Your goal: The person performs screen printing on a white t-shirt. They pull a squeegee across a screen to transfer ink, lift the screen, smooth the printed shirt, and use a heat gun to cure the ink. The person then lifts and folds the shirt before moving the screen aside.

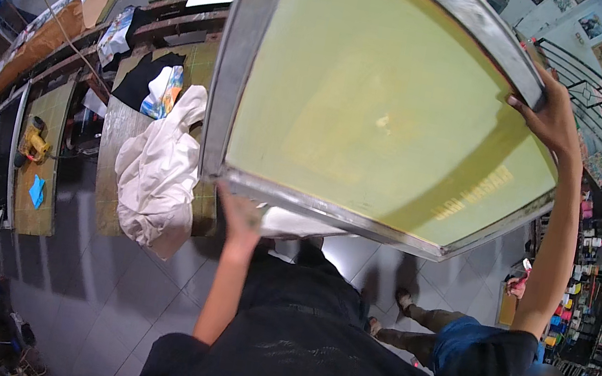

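A large screen printing frame with grey metal sides and a pale yellow-green mesh is held up tilted in front of me. My right hand grips its far right side, the thumb over the inner edge and the fingers around the outside. At the near left corner, my left hand is closed on the lower edge; its fingers are partly hidden beneath the frame. A crumpled white cloth lies on the worktable just left of the frame.
Long worktables with boards curve along the left. On them rest a yellow heat gun, a blue scrap and a black garment. Shelves of colourful containers line the right. Another person is at my right.
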The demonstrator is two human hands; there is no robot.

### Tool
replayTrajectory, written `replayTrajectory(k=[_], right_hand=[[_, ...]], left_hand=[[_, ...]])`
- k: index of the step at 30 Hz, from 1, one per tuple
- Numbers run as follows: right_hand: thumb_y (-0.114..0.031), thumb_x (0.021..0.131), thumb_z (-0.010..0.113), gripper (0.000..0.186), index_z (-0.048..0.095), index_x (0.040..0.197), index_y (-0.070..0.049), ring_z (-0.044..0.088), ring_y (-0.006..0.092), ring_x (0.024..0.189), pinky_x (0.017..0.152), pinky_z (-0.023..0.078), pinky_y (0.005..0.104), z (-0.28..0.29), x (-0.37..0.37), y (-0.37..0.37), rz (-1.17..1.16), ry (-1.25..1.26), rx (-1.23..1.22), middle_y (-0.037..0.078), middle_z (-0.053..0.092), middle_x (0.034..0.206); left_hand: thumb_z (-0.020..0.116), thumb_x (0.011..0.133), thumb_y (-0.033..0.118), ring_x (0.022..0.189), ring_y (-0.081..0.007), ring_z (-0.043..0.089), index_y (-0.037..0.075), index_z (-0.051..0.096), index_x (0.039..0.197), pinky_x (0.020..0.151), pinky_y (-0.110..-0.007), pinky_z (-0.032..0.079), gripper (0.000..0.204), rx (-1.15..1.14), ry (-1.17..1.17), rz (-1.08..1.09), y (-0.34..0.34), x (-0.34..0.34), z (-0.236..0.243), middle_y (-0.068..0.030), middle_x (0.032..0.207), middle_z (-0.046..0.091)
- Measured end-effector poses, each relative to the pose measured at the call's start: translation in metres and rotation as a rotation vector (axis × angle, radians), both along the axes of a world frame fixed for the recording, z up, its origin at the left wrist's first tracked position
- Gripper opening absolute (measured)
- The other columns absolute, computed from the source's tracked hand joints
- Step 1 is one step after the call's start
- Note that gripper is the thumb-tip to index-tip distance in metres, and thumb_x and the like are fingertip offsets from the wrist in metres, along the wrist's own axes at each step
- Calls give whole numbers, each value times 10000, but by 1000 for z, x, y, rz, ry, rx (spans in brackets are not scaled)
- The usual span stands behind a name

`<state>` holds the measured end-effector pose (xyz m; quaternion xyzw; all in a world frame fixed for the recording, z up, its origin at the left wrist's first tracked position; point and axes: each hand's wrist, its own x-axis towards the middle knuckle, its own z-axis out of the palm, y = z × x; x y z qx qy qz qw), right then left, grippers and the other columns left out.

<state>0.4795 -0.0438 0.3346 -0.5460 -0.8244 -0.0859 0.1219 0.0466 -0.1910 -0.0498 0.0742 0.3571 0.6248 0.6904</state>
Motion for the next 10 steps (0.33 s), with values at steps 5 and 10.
replayTrajectory(k=[5, 10], right_hand=[[-302, 834, 857, 709, 583, 1429, -31, 687, 349, 1067, 988, 507, 409, 19, -11, 39, 263, 1, -91, 227, 709, 1230], [-358, 833, 856, 743, 575, 1409, 18, 706, 354, 1074, 964, 511, 455, 30, -48, 77, 524, -122, 20, 290, 686, 1166]], left_hand=[[501, 960, 751, 1499, -351, 346, 66, 217, 1633, 1203, -516, 323, 1001, 2, 490, 447, -21, -91, -27, -195, 1630, 363], [475, 944, 791, 1563, -366, 232, 112, 250, 1640, 1271, -557, 184, 998, 526, 886, 374, -18, -123, 64, -129, 1669, 337]])
